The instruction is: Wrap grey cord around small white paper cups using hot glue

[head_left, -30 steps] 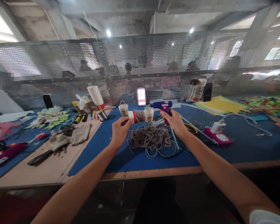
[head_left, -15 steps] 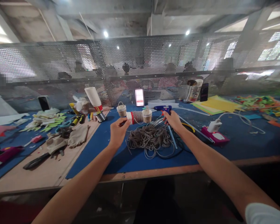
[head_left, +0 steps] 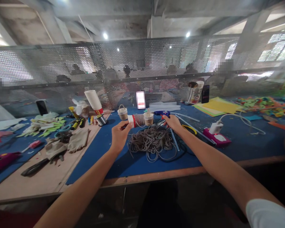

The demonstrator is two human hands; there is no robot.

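Observation:
My left hand (head_left: 120, 134) is closed on a paper cup (head_left: 131, 121), white and red at the near end and wound with grey cord along its side. It lies sideways in the air. In my right hand (head_left: 172, 123) is a blue hot glue gun (head_left: 161, 113), its nozzle pointing left toward the cup. Beneath both hands a tangled heap of grey cord (head_left: 154, 141) rests on the blue mat. A small cord-covered basket (head_left: 148, 119) stands just beyond the cup's right end. Another small basket with a handle (head_left: 122, 112) is behind the cup.
Left are stacked paper cups (head_left: 93, 99), work gloves (head_left: 78, 139) and a black-handled tool (head_left: 35, 167). At right are a magenta power strip (head_left: 217, 138) with a white plug, and yellow paper sheets (head_left: 224, 105). A lit phone (head_left: 140, 100) stands before the perforated metal screen (head_left: 142, 60).
The glue gun in my right hand has come slightly left and down, nearer the cup. My left hand keeps its hold on the cup. The view has shifted slightly.

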